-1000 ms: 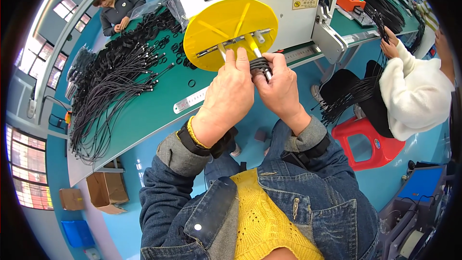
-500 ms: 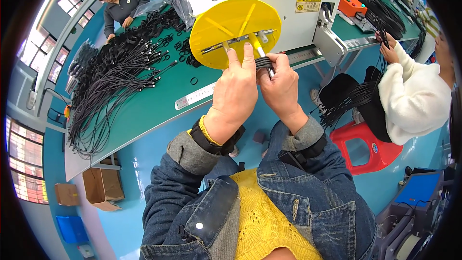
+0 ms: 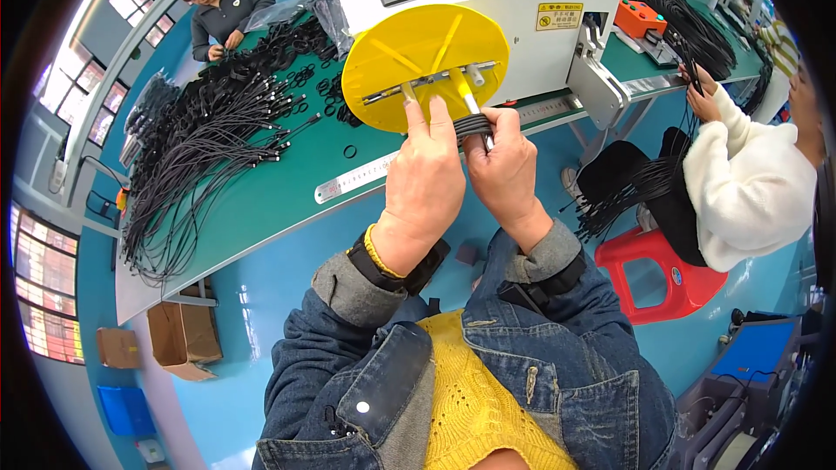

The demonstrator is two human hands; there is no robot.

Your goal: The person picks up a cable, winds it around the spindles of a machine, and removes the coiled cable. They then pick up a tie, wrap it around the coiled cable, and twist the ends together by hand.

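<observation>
- Factory assembly floor, cable work.
- Long green workbench carries a white machine with a screen and yellow disc.
- Left of the machine: heaps of black cables.
- Other workers sit behind and right of it.
- Cardboard boxes on the blue floor below.

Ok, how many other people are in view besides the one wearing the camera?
2. One person in dark clothes at the green bench's far-left end; one in a white sweater seated on a red stool at right. Others may be hidden.
</observation>
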